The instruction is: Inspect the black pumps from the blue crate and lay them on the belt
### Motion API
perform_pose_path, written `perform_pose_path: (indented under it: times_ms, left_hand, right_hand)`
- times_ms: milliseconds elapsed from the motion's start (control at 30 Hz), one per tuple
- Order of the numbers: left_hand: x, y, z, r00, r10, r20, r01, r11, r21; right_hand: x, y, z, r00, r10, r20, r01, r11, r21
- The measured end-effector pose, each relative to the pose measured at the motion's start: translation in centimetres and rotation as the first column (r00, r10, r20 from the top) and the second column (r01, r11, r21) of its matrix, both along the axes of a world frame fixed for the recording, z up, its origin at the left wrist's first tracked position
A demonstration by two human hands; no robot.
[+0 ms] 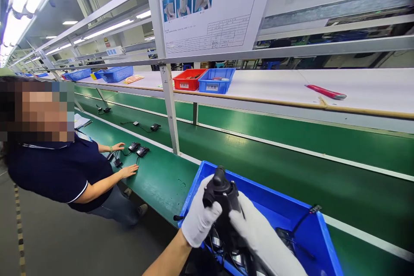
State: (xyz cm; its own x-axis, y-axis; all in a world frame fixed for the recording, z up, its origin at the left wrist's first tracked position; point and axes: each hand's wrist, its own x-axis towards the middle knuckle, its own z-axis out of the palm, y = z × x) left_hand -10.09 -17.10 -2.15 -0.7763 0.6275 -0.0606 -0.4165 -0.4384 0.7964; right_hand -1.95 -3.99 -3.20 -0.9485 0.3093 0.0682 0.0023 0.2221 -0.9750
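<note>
My left hand (198, 217), in a white glove, is closed round the left side of a black plastic device (223, 198) with a rounded knob on top. On its other side, my right hand (255, 226), also gloved, grips the device; the fingers are slightly blurred. Both hands hold it upright above a large blue bin (324, 246). Inside the bin lie several black devices and cables, partly covered by my hands and forearms. One cable with a black connector (314, 209) reaches up over the bin's far right rim. The lower part of the held device is hidden.
At the left, a co-worker (61, 172) rests both hands on the green bench near black devices (142, 151). More devices (155, 127) lie on the green conveyor belt (258, 155). A white shelf above holds a red bin (189, 79), a blue bin (216, 80) and a red-handled tool (325, 91).
</note>
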Motion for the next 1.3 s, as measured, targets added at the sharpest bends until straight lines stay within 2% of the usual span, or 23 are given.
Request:
perform_pose_path:
  times_ms: [67, 133, 167, 333, 467, 533, 700, 867, 1000, 1100, 1200, 1300]
  left_hand:
    - [0.1, -0.1, 0.3, 0.949, 0.075, -0.306, -0.124, 0.982, -0.143]
    - [0.3, -0.6, 0.2, 0.825, 0.069, -0.561, -0.232, 0.946, -0.225]
    - [0.3, -1.0, 0.0, 0.777, 0.054, -0.628, -0.254, 0.938, -0.234]
    - [0.3, -2.0, -0.8, 0.551, 0.060, -0.832, -0.368, 0.912, -0.179]
    - [-0.5, -1.5, -0.8, 0.216, 0.104, -0.971, -0.476, 0.879, -0.012]
    - [-0.8, -1.3, -0.7, 0.115, 0.096, -0.989, -0.511, 0.859, 0.024]
    - [-0.9, -1.5, -0.2, 0.035, 0.061, -0.998, -0.552, 0.833, 0.032]
    - [-0.8, -1.7, 0.0, 0.009, 0.039, -0.999, -0.571, 0.820, 0.027]
    - [-0.7, -1.8, 0.0, -0.006, 0.012, -1.000, -0.583, 0.812, 0.014]
    - [-0.5, -2.0, -0.1, -0.058, -0.017, -0.998, -0.617, 0.786, 0.022]
    - [-0.3, -2.3, -0.4, -0.107, -0.045, -0.993, -0.653, 0.757, 0.036]
    - [-0.2, -2.5, -0.6, -0.117, -0.044, -0.992, -0.671, 0.740, 0.046]
  right_hand:
    - [-0.4, -0.4, 0.3, 0.998, 0.050, -0.031, -0.049, 0.998, 0.040]
    - [-0.5, -0.4, 0.6, 0.996, 0.072, -0.053, -0.069, 0.997, 0.044]
    - [-0.5, -0.4, 0.7, 0.994, 0.093, -0.060, -0.091, 0.995, 0.039]
    - [-0.2, 0.4, 1.3, 0.986, 0.148, -0.082, -0.139, 0.984, 0.108]
    - [-0.5, 0.6, 1.6, 0.984, 0.148, -0.098, -0.126, 0.973, 0.194]
    - [-0.7, 0.6, 1.7, 0.983, 0.149, -0.109, -0.124, 0.971, 0.206]
    - [-0.8, 0.6, 1.5, 0.975, 0.179, -0.133, -0.154, 0.971, 0.180]
    - [-0.9, 0.9, 0.8, 0.969, 0.189, -0.161, -0.161, 0.972, 0.171]
    - [-0.9, 1.0, 0.2, 0.970, 0.187, -0.154, -0.165, 0.976, 0.144]
    - [-0.8, 1.1, -0.2, 0.963, 0.209, -0.171, -0.189, 0.974, 0.128]
    - [-0.6, 1.1, -0.2, 0.956, 0.224, -0.189, -0.198, 0.969, 0.145]
    - [-0.6, 1.0, -0.1, 0.950, 0.228, -0.212, -0.194, 0.966, 0.171]
